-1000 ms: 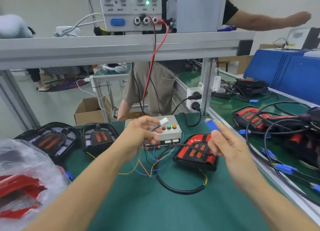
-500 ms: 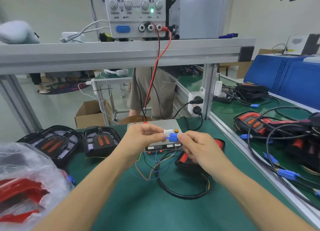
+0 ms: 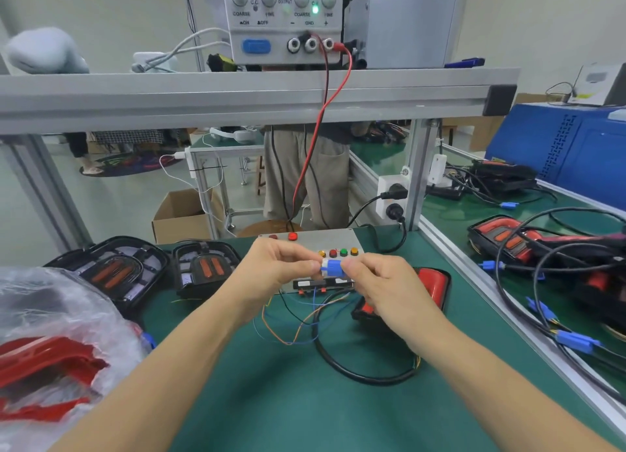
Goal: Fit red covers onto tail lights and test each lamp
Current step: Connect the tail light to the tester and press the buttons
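My left hand [image 3: 277, 272] pinches a white connector [image 3: 324, 266] on thin coloured wires. My right hand [image 3: 382, 287] pinches the blue plug [image 3: 333, 268] of the lamp's black cable [image 3: 359, 377]; the two connectors are pushed together above the grey test box [image 3: 325, 243] with its coloured buttons. A tail light with a red cover [image 3: 432, 280] lies behind my right hand, mostly hidden. Two uncovered tail lights [image 3: 111, 272] [image 3: 203, 268] sit at the left. A plastic bag of red covers [image 3: 50, 357] lies at the near left.
A power supply [image 3: 284, 21] with a green lamp lit stands on the shelf above, red and black leads hanging down. More tail lights and cables [image 3: 548, 258] lie on the right bench. A person stands beyond the bench. A socket [image 3: 391, 197] hangs on the frame post.
My hands came together from apart; the blue plug in my right hand now meets the white connector in my left. The view has tilted down slightly.
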